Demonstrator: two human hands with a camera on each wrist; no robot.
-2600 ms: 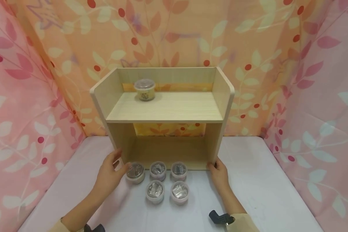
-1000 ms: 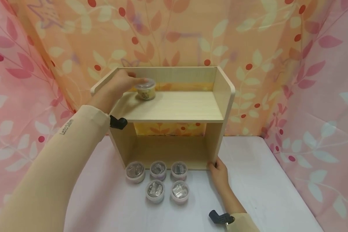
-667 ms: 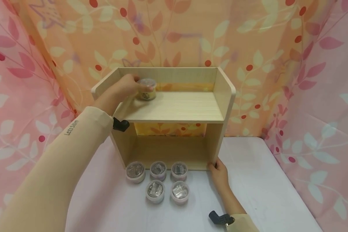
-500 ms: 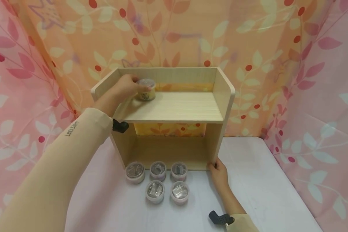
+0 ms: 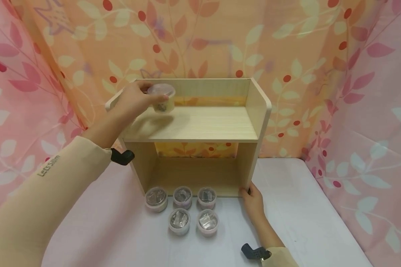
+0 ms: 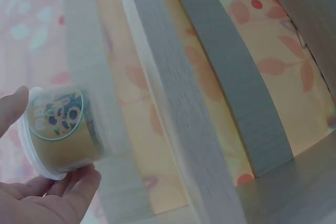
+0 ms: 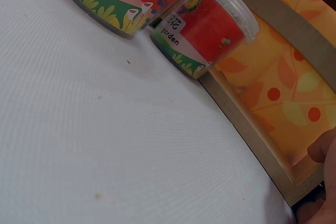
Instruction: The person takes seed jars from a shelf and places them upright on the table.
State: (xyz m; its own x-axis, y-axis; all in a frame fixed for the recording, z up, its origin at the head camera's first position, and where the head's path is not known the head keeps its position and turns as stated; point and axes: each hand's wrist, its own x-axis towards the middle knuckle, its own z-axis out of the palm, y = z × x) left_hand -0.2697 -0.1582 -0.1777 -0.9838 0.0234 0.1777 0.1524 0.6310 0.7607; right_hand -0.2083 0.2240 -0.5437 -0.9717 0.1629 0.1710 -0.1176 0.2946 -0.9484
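Note:
My left hand (image 5: pixel 135 100) grips a lidded plastic tub (image 5: pixel 164 103) between thumb and fingers, over the left part of the upper shelf. A shadow falls on the board below it. In the left wrist view this tub (image 6: pixel 65 140) is yellow, with a round sunflower label on the side. At the lower right front corner of the small wooden shelf unit (image 5: pixel 190 141), my right hand (image 5: pixel 253 202) grips the side panel, its thumb on the inner face. The right wrist view shows only part of that hand (image 7: pixel 325 177) at the corner.
Several lidded tubs stand on the white tabletop (image 5: pixel 297 207) before the unit, such as the front right tub (image 5: pixel 207 222) and the larger left tub (image 5: pixel 156 199). In the right wrist view a red tub (image 7: pixel 205 32) is close to the unit's base. Floral curtains (image 5: pixel 200 37) surround the table.
My left hand has gone from the unit's lower left side up to the tub on the upper shelf, gripped it and lifted it slightly toward the left. My right hand has stayed put.

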